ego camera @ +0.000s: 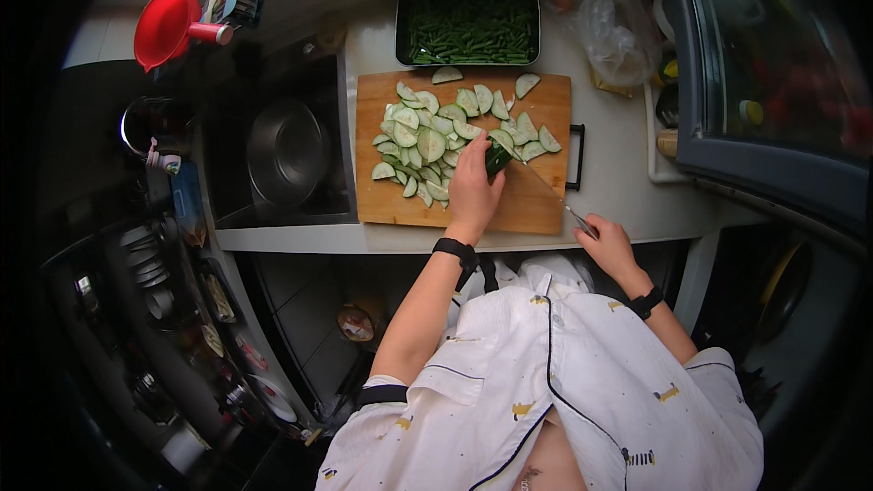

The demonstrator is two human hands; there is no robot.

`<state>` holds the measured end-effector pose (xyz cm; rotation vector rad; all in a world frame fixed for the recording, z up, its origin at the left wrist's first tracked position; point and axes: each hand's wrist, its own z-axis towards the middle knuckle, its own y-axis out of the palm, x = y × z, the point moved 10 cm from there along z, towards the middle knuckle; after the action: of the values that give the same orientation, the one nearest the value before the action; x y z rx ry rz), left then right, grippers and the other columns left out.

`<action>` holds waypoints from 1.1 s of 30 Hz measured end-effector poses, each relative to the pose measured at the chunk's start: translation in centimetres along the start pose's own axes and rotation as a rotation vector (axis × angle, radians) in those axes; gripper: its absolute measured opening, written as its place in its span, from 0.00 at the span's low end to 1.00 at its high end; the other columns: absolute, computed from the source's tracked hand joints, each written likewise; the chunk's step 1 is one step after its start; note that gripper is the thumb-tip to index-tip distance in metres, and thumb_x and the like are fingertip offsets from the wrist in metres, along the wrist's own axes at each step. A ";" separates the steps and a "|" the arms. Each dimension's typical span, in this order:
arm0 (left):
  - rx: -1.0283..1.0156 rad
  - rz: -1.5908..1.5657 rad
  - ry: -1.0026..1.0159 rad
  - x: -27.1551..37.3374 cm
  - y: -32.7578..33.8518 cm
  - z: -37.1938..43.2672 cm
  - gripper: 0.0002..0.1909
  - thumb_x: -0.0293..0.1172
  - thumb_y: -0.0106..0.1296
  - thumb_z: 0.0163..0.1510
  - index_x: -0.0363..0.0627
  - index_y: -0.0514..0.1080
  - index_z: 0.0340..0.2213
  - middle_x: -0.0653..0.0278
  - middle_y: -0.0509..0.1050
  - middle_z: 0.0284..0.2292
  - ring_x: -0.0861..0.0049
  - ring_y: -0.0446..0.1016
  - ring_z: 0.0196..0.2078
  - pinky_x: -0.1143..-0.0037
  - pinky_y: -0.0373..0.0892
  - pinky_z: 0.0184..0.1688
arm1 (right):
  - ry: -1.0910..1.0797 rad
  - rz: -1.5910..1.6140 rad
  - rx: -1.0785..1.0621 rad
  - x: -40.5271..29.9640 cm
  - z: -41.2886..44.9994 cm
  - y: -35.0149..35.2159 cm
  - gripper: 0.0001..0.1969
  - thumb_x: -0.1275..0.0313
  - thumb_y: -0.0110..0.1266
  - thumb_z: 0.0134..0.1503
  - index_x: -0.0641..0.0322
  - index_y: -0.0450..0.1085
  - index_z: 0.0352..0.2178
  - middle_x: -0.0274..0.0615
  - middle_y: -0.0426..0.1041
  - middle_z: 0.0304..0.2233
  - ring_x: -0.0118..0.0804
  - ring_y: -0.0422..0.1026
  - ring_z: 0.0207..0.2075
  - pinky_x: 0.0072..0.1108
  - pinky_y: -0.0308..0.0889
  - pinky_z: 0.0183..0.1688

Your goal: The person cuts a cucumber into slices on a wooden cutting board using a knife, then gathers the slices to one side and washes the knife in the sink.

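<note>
On the wooden cutting board [525, 208] lies a dark green cucumber piece [498, 157], its cut face towards the right. My left hand [474, 184] holds it down from the left. In my right hand [607, 242] is the handle of a kitchen knife [545, 184]; its blade reaches up to the cucumber's cut end. Half-round cucumber slices [431, 144] are heaped left of and behind my left hand, and others lie scattered along the board's far and right parts.
Behind the board stands a dark tray of cut green beans [470, 37]. A sink with a metal basin [288, 152] is at the left. A clear plastic bag [614, 34] sits at the back right, near a dark-framed glass window [771, 68]. A red ladle [164, 27] hangs at the upper left.
</note>
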<state>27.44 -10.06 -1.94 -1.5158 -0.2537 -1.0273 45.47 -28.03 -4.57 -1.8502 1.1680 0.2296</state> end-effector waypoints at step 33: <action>0.101 0.176 -0.114 0.9 1.8 -10.1 0.19 0.18 0.52 0.46 0.31 0.66 0.42 0.50 0.69 0.45 0.54 0.66 0.48 0.66 0.66 0.49 | -0.191 -0.356 -0.129 -3.5 -2.4 0.4 0.34 0.42 0.41 0.59 0.68 0.70 0.20 0.54 0.71 0.18 0.56 0.71 0.23 0.38 0.66 0.27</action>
<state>24.63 -19.86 -3.71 -1.4785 -0.2438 -0.7792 42.63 -27.73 -1.45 -2.0619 0.6933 0.2769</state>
